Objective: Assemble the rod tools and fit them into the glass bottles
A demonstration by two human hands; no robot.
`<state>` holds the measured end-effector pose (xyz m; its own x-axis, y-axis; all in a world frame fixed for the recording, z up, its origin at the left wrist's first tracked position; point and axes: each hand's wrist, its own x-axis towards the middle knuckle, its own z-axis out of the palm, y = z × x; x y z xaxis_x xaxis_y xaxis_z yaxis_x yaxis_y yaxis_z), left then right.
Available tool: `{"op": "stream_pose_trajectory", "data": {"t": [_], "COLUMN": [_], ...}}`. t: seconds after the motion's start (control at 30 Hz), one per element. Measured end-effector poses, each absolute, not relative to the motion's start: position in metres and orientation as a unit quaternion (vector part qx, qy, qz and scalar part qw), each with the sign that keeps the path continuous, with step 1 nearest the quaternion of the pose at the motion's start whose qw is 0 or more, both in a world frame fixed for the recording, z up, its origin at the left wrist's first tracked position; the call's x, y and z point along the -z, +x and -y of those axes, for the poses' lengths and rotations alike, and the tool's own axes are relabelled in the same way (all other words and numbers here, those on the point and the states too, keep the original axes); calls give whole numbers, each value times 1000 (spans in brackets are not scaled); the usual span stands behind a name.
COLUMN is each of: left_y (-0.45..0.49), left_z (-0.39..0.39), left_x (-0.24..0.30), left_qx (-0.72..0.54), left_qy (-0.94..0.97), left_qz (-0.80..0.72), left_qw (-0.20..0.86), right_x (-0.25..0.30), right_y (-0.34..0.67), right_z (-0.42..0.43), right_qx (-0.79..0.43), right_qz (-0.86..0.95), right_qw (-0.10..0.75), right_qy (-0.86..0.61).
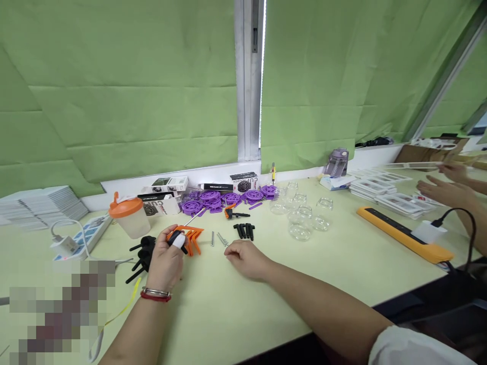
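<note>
My left hand point(166, 266) is closed around a black plastic part point(175, 236); its thumb has a white covering. An orange strip lies against that part, but whether they are joined I cannot tell. Just right of this hand are several orange angled brackets point(196, 242), and to its left black plastic pieces with long stems point(144, 255). My right hand point(249, 260) rests on the table with fingers pinched together beside a few metal screws point(221, 239); what is between the fingertips is hidden. Behind it lie short black pegs point(244, 231) and an orange-and-black assembly point(231, 212).
Purple wheel-shaped parts point(211, 198) and boxes point(243, 183) line the wall. Clear jars point(300, 228) stand right of centre. An orange-lidded cup point(131, 220) and power strip point(93, 233) are left; an orange power strip point(403, 235) and another person's hands point(437, 192) are right.
</note>
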<state>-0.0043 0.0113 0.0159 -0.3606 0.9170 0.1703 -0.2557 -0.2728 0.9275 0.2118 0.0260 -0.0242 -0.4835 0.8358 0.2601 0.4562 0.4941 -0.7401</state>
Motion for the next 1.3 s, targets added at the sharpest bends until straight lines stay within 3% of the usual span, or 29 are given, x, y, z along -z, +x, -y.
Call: {"op": "stream_pose_trajectory", "data": {"t": [0.17, 0.3, 0.53, 1.3], "left_y": [-13, -17, -18, -16], "left_z": [-20, -24, -26, -23], "left_x": [-3, 5, 6, 7], "left_qx": [-708, -693, -686, -666], "left_qy": [371, 400, 411, 443], "left_qz": [-466, -490, -486, -490], "left_qw": [378, 346, 352, 345], "right_x": [10, 5, 6, 5], "right_y": [181, 155, 129, 137], "right_z": [-37, -54, -67, -62], "right_qx": [39, 155, 182, 226], "right_qz": [935, 946, 965, 965], "right_qw": [139, 66, -4, -30], "right_qy": [-325, -276, -187, -131]}}
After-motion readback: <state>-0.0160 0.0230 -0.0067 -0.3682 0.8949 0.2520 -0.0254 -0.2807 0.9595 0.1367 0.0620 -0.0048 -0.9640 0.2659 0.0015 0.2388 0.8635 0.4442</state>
